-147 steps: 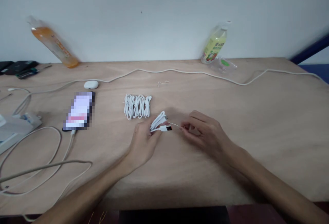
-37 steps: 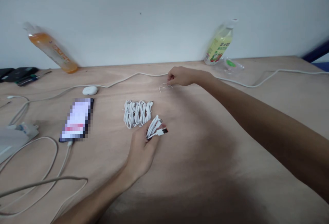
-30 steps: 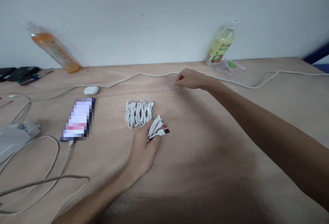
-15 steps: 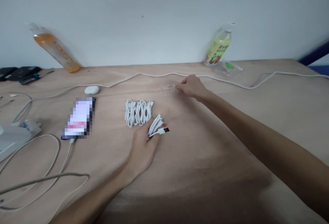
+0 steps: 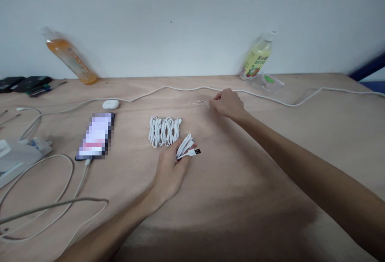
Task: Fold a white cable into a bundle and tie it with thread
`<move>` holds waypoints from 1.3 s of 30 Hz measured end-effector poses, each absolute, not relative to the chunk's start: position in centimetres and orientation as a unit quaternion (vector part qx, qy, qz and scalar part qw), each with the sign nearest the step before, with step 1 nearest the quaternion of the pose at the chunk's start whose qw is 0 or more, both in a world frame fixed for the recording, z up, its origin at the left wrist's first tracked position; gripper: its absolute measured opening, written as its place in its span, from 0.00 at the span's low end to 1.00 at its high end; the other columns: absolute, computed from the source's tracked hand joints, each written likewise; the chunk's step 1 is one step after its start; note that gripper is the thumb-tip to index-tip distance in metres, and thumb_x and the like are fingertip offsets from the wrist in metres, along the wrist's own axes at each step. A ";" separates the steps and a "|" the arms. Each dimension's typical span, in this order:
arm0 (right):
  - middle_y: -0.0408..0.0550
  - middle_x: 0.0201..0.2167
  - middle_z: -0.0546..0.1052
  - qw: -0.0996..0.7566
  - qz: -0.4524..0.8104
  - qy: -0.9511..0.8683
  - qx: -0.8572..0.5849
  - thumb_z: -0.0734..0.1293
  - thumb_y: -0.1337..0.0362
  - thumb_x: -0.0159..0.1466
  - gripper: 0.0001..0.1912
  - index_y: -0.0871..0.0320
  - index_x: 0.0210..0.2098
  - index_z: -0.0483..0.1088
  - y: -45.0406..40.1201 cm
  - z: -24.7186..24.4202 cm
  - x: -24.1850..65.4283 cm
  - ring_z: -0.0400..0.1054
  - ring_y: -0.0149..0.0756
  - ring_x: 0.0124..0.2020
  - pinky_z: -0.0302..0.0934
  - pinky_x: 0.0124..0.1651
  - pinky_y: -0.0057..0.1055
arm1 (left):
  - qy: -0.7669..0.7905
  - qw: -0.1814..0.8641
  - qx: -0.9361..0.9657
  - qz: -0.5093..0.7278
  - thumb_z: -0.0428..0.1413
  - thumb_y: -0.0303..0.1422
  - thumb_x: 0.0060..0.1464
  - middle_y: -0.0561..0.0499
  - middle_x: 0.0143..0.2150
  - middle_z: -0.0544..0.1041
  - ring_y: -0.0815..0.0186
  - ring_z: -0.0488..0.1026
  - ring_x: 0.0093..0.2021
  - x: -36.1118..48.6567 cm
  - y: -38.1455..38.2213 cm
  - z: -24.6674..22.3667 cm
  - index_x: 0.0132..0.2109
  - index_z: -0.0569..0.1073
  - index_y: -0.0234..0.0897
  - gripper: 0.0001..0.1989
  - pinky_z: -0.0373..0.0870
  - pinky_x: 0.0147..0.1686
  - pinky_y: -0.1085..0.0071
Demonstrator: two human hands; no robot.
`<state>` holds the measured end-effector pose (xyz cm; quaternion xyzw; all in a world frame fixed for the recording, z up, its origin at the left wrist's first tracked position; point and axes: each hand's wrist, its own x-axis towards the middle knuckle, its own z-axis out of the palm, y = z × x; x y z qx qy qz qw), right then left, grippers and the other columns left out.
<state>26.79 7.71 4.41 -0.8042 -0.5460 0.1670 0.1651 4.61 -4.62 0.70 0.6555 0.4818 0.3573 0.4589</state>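
My left hand [image 5: 170, 166] is closed around a coiled white USB cable [image 5: 185, 146], whose metal plug points to the right. Just behind that hand, a row of several bundled white cables [image 5: 165, 131] lies on the table. Farther back, my right hand [image 5: 227, 102] is low over the table with its fingers pinched together. Thin white twist ties [image 5: 198, 102] lie right beside those fingertips. Whether anything is between the right fingertips is too small to see.
To the left are a phone [image 5: 96, 136] plugged into a cord, a white earbud case [image 5: 110, 104] and a white power strip [image 5: 22, 158]. A long white cord [image 5: 144, 95] crosses the back. Against the wall lean an orange bottle [image 5: 72, 61] and a yellow-green bottle [image 5: 257, 57].
The view has shifted slightly. My right hand has drawn a little to the right of the twist ties. The left hand keeps its hold on the USB cable.
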 end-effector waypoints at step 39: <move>0.68 0.54 0.81 0.146 0.129 -0.523 -0.829 0.72 0.68 0.66 0.13 0.63 0.50 0.78 9.2 4.1 25.4 0.76 0.60 0.59 0.70 0.60 0.48 | 0.478 0.454 0.664 0.352 0.54 0.30 0.58 0.48 0.41 0.88 0.55 0.83 0.42 4.5 -4.6 0.6 0.44 0.81 0.37 0.12 0.78 0.46 0.61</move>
